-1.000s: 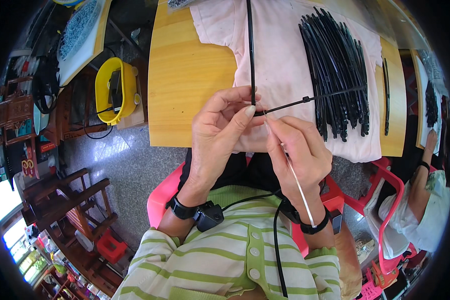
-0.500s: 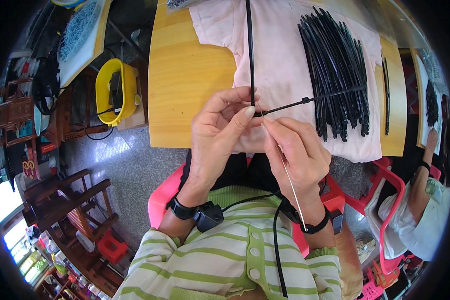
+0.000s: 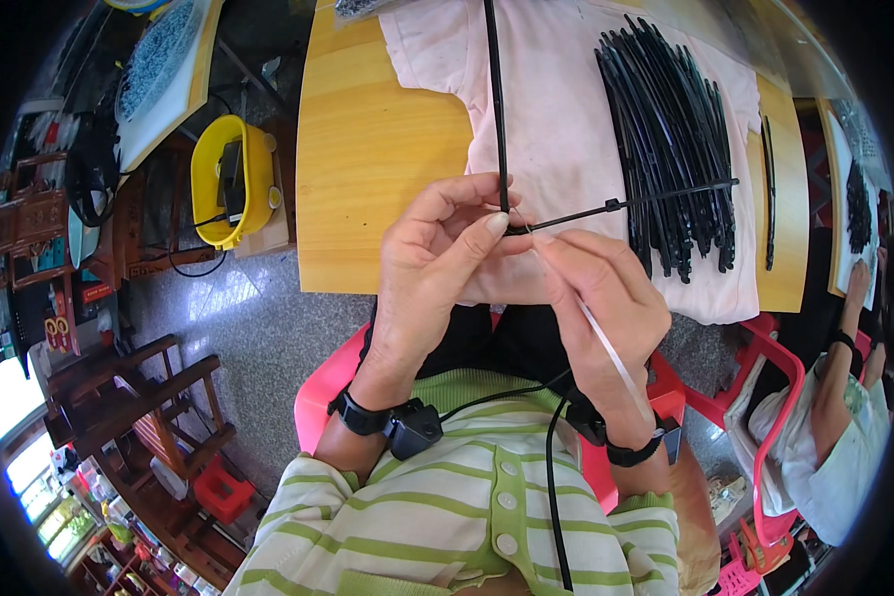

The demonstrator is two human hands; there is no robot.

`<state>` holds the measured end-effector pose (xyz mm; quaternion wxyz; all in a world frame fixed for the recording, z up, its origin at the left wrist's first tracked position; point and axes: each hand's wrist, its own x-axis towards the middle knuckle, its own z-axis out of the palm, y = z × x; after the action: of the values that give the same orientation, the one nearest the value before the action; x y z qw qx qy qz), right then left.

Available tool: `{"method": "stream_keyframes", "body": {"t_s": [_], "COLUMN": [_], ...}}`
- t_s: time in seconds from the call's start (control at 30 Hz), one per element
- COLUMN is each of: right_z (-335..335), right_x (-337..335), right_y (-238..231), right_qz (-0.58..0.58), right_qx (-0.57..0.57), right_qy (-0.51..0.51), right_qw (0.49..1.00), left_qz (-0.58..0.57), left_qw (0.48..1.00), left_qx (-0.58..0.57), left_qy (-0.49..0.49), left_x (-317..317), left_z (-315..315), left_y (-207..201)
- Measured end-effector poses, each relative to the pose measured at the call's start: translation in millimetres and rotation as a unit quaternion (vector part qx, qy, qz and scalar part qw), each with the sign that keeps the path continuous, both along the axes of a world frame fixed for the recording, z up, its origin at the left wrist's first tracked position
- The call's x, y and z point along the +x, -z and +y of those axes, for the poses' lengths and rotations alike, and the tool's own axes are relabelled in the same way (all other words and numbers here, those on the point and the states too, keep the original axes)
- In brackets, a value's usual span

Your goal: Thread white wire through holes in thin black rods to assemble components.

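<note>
My left hand (image 3: pixel 432 243) pinches the corner where two thin black rods meet. One long black rod (image 3: pixel 497 99) runs away from me from these fingers. A second black rod (image 3: pixel 571 215), with a small knob along it, points right, its far end over a bundle of black rods (image 3: pixel 666 149). My right hand (image 3: pixel 606 293) is closed beside that corner, fingertips pinching a thin white strand (image 3: pixel 611 353) that trails back over the wrist. Blur hides whether it is thread or a stiff stick. A fine thread or wire shows between the two hands' fingertips.
A pink shirt (image 3: pixel 546 109) lies spread on the wooden table (image 3: pixel 377 179), under the bundle. Another black rod (image 3: pixel 768 194) lies at the right edge. Left stands a yellow bin (image 3: pixel 204 189). A person (image 3: pixel 829 407) sits at the right by a pink chair (image 3: pixel 780 358).
My right hand has shifted slightly right and toward me. The white strand has swung right and looks broader and blurred. My left hand keeps its hold on the corner.
</note>
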<state>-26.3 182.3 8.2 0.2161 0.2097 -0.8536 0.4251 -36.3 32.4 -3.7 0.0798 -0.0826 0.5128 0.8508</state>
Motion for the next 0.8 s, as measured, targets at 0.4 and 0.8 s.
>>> {"method": "stream_keyframes", "body": {"t_s": [0.4, 0.8], "right_z": [-5, -6], "right_x": [2, -1], "right_y": [0, 2], "right_qz": [-0.047, 0.012], "right_qx": [-0.042, -0.002], "right_qy": [0.035, 0.034], "right_qw": [0.997, 0.999], "left_qz": [0.001, 0.016], "left_qw": [1.000, 1.000], "left_qx": [-0.009, -0.021], "left_qy": [0.013, 0.012], "left_x": [-1, 0], "left_z": [-2, -1], "left_y": [-1, 2]}}
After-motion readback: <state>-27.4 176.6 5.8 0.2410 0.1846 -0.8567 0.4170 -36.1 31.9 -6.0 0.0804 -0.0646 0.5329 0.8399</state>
